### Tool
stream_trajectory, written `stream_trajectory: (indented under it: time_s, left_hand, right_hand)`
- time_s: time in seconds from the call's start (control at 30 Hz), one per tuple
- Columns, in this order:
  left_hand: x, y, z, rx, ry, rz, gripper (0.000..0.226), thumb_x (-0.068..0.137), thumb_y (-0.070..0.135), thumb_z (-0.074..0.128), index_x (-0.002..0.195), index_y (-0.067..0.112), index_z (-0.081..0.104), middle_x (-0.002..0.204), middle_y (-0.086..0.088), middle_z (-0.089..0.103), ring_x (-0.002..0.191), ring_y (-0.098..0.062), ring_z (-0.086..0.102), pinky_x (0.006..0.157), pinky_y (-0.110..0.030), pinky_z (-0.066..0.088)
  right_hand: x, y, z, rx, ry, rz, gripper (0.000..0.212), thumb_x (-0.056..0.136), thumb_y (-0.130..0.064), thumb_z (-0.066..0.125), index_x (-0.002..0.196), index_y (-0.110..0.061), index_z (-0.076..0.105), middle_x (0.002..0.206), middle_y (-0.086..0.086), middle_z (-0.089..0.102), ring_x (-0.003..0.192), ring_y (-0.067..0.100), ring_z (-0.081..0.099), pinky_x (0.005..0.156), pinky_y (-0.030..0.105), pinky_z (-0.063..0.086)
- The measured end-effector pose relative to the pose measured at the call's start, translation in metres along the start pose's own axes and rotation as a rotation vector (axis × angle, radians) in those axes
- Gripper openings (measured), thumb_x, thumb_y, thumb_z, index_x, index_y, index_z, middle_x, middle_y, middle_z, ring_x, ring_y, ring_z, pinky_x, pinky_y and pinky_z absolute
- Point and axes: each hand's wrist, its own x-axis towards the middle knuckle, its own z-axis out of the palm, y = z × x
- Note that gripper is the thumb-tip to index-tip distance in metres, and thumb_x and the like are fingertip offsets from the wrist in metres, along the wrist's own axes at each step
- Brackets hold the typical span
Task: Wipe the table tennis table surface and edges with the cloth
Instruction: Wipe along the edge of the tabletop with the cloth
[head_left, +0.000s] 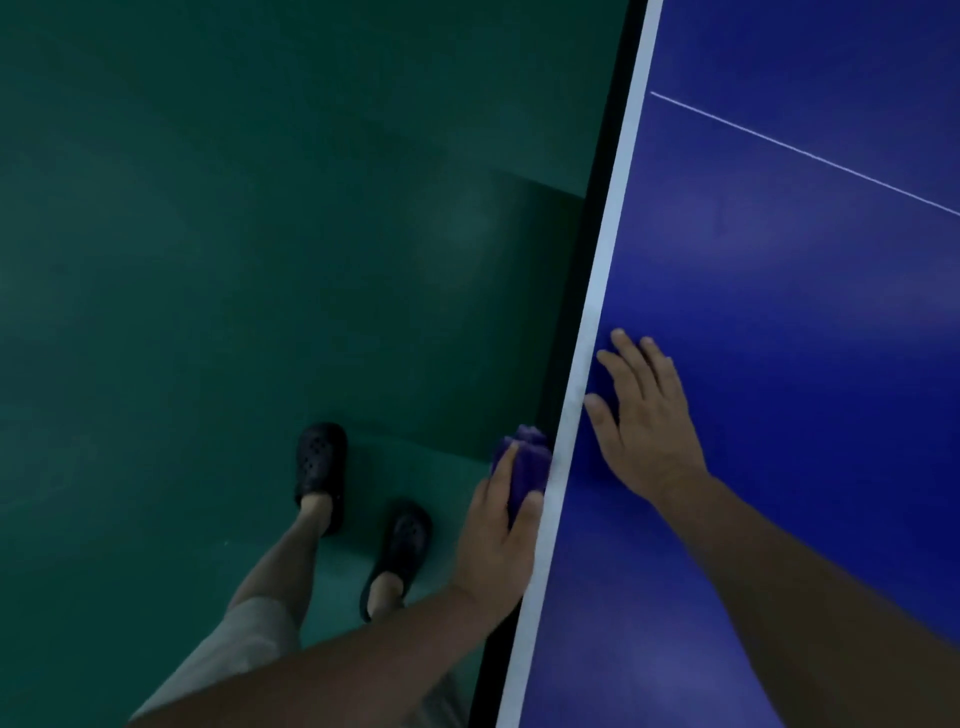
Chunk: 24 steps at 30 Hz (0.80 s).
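The left hand (498, 525) is clamped on a bunched purple cloth (524, 462), apparently pressed against the side edge of the blue table (831, 338). The right hand (644, 421) lies flat, fingers spread, just inside the white border.

A table (810, 291) is filling the right side, its edge running from top to bottom. The right hand (644, 421) is lying flat on the table just inside the edge. The left hand (498, 535) is pressing a cloth (522, 460) against the edge's outer side. Two shoes (320, 470) are standing on the floor (260, 234) to the left.
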Motion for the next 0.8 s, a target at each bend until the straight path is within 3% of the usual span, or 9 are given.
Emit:
stream_trajectory:
  time_s: [0.1,0.3,0.37,0.47,0.6,0.73,0.8]
  left_hand:
    - [0.071,0.036,0.004,0.056,0.034,-0.013,0.064,0.095,0.043,0.043,0.156,0.026,0.033,0.143,-0.003,0.05,0.129,-0.018,0.05,0.11,-0.044,0.04]
    - [0.151,0.071,0.004,0.057,-0.035,0.051,0.064,0.096,0.047,0.043,0.156,0.028,0.031,0.142,-0.009,0.048,0.126,-0.022,0.05,0.108,-0.043,0.042]
    - [0.144,0.064,-0.003,0.043,-0.083,0.064,0.066,0.096,0.049,0.046,0.156,0.027,0.032,0.142,-0.006,0.049,0.128,-0.02,0.051,0.109,-0.044,0.041]
    - [0.123,0.05,-0.012,0.086,-0.151,0.069,0.065,0.099,0.05,0.047,0.158,0.036,0.023,0.157,0.007,0.038,0.141,-0.007,0.039,0.116,-0.038,0.035]
    - [0.115,0.056,-0.012,0.028,-0.221,0.016,0.06,0.099,0.055,0.042,0.148,0.066,0.008,0.163,0.02,0.019,0.145,0.011,0.019,0.115,-0.012,0.02]
    - [0.159,0.09,-0.006,0.024,-0.168,-0.016,0.056,0.099,0.047,0.043,0.147,0.056,0.016,0.157,0.006,0.031,0.141,0.004,0.03,0.113,-0.01,0.022]
    - [0.197,0.109,-0.001,0.018,-0.127,-0.004,0.057,0.099,0.041,0.044,0.152,0.043,0.024,0.152,-0.003,0.038,0.138,-0.011,0.039,0.116,-0.024,0.03]
  right_hand:
    - [-0.002,-0.002,0.003,0.024,0.048,0.025,0.061,0.102,-0.051,0.031,0.146,-0.012,0.046,0.163,0.002,0.03,0.152,0.026,0.02,0.123,0.05,0.019]
    - [0.041,0.008,-0.013,0.023,0.109,-0.046,0.048,0.098,-0.049,0.044,0.121,-0.011,0.061,0.137,0.008,0.053,0.125,0.035,0.048,0.105,0.052,0.038]
    - [0.074,0.016,-0.019,0.006,0.133,-0.032,0.049,0.099,-0.045,0.046,0.127,-0.007,0.059,0.145,0.015,0.048,0.133,0.039,0.043,0.111,0.054,0.034]
    - [0.128,0.023,-0.021,0.023,0.175,0.095,0.051,0.102,-0.041,0.044,0.141,-0.008,0.05,0.161,0.014,0.028,0.15,0.035,0.02,0.122,0.053,0.016]
    - [0.154,0.021,-0.016,0.163,0.158,0.261,0.055,0.103,-0.041,0.029,0.149,-0.014,0.044,0.164,0.002,0.026,0.154,0.022,0.013,0.124,0.05,0.009]
    - [0.153,0.022,-0.019,0.148,0.149,0.252,0.054,0.102,-0.037,0.031,0.148,-0.015,0.045,0.163,0.001,0.029,0.153,0.022,0.015,0.124,0.052,0.011]
    - [0.154,0.022,-0.019,0.137,0.148,0.25,0.053,0.1,-0.036,0.034,0.148,-0.015,0.046,0.163,0.002,0.03,0.153,0.023,0.016,0.123,0.053,0.013]
